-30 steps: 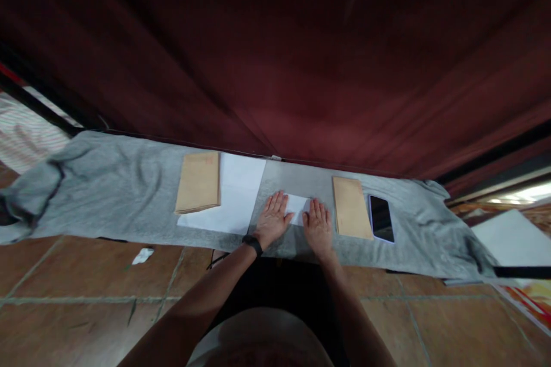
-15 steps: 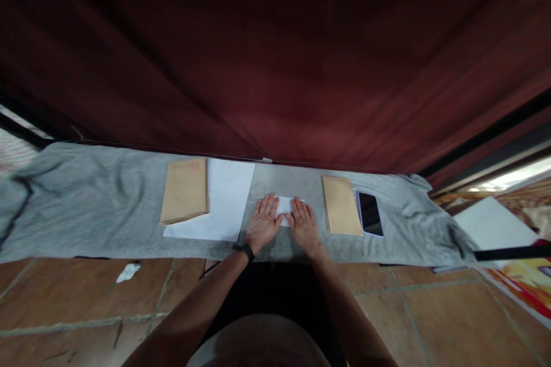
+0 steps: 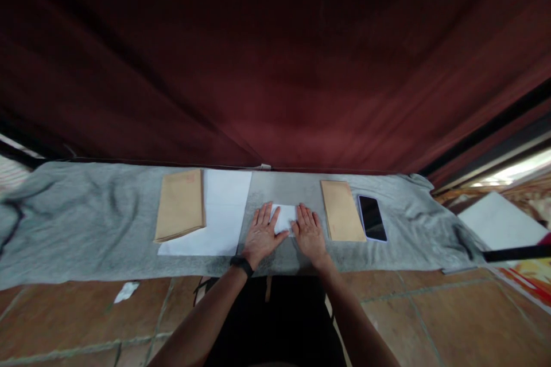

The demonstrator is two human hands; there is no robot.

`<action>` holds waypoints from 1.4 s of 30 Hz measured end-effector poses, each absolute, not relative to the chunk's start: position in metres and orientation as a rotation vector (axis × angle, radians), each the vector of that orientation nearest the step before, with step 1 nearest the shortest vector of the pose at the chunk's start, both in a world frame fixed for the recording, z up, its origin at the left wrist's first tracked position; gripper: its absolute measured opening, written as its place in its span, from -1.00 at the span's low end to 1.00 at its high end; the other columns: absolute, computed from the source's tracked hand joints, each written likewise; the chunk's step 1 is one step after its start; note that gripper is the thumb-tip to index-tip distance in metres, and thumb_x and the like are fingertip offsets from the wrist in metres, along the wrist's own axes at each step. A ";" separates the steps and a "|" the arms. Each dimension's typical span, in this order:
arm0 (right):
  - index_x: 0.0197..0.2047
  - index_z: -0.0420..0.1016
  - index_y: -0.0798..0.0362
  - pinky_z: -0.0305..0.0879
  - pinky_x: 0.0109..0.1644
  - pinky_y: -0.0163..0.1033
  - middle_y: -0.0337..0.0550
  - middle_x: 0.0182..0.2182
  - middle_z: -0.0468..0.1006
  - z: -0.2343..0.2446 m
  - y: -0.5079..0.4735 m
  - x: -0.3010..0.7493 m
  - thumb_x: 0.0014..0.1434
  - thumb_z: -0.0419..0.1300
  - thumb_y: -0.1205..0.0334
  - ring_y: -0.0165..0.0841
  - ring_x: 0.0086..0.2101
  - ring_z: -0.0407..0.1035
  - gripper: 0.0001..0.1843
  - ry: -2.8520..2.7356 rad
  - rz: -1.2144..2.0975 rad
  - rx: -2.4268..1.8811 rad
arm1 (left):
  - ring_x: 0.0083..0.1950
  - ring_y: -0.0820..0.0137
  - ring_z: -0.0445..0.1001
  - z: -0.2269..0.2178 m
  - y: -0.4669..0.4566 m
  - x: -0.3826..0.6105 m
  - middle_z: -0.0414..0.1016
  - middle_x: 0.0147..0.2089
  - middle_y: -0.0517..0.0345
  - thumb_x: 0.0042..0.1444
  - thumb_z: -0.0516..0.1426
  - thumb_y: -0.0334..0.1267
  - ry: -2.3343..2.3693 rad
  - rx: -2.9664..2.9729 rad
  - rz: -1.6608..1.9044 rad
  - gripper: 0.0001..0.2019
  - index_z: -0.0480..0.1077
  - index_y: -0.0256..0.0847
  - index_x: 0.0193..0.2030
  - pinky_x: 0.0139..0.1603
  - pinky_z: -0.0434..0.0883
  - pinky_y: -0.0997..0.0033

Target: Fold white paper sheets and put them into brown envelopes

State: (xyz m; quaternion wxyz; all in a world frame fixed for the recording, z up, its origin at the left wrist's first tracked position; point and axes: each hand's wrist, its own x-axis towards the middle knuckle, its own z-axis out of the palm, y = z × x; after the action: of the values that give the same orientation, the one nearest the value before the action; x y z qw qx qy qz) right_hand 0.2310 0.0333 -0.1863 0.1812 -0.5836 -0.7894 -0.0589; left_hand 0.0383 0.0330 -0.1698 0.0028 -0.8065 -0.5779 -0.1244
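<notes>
My left hand (image 3: 262,232) and my right hand (image 3: 309,231) lie flat, fingers stretched out, side by side on a small folded white paper (image 3: 283,218). The paper rests on a grey cloth (image 3: 107,223) spread over the floor; only a strip of it shows between the hands. A black band circles my left wrist. Left of my hands lies a stack of white sheets (image 3: 221,212) with a pile of brown envelopes (image 3: 179,204) on its left part. To the right lie a brown envelope (image 3: 342,202) and a dark phone (image 3: 372,218).
A dark red curtain (image 3: 275,69) hangs behind the cloth. Brown floor tiles (image 3: 430,315) run in front, with a white paper scrap (image 3: 127,291). A white board (image 3: 501,221) and a black bar (image 3: 516,253) lie at the far right.
The view has shifted a little; both hands have stayed flat on the folded paper and drawn closer together, covering more of it.
</notes>
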 end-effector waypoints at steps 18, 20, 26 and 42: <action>0.48 0.03 0.14 -0.06 0.42 0.09 0.06 0.41 0.14 -0.186 0.036 0.230 0.47 -0.12 0.02 -0.12 0.38 0.03 -0.37 -2.234 -0.037 -1.738 | 0.55 0.05 -0.08 -0.173 0.033 0.040 -0.03 0.54 -0.20 0.27 -0.03 0.27 -1.817 -2.533 -0.437 -0.18 0.04 -0.26 0.48 0.50 -0.03 -0.07; 0.48 0.04 0.15 -0.07 0.42 0.08 0.06 0.42 0.13 -0.185 0.036 0.230 0.47 -0.13 0.00 -0.11 0.38 0.03 -0.36 -2.236 -0.013 -1.751 | 0.55 0.06 -0.08 -0.172 0.032 0.040 -0.03 0.53 -0.20 0.27 -0.04 0.28 -1.826 -2.528 -0.416 -0.18 0.05 -0.26 0.48 0.50 -0.03 -0.05; 0.47 0.07 0.17 -0.09 0.42 0.08 0.04 0.42 0.13 -0.184 0.035 0.229 0.48 -0.16 0.01 -0.10 0.37 0.05 -0.37 -2.225 -0.034 -1.784 | 0.54 0.05 -0.06 -0.171 0.032 0.041 0.01 0.52 -0.20 0.28 -0.07 0.29 -1.814 -2.513 -0.385 -0.20 0.10 -0.27 0.46 0.50 -0.04 -0.04; 0.46 0.09 0.15 -0.05 0.41 0.07 0.05 0.40 0.17 -0.191 0.037 0.232 0.48 -0.15 0.03 -0.12 0.37 0.07 -0.39 -2.230 -0.142 -1.796 | 0.51 0.08 0.06 -0.175 0.031 0.041 0.13 0.48 -0.17 0.36 -0.10 0.09 -1.790 -2.443 -0.469 -0.36 0.16 -0.26 0.44 0.48 0.00 -0.04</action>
State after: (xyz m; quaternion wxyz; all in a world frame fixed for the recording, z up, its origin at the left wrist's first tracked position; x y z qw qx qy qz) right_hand 0.2321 0.0368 -0.1910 0.1373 -0.6205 -0.7705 -0.0491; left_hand 0.0408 0.0313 -0.1749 0.0383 -0.7966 -0.5836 -0.1529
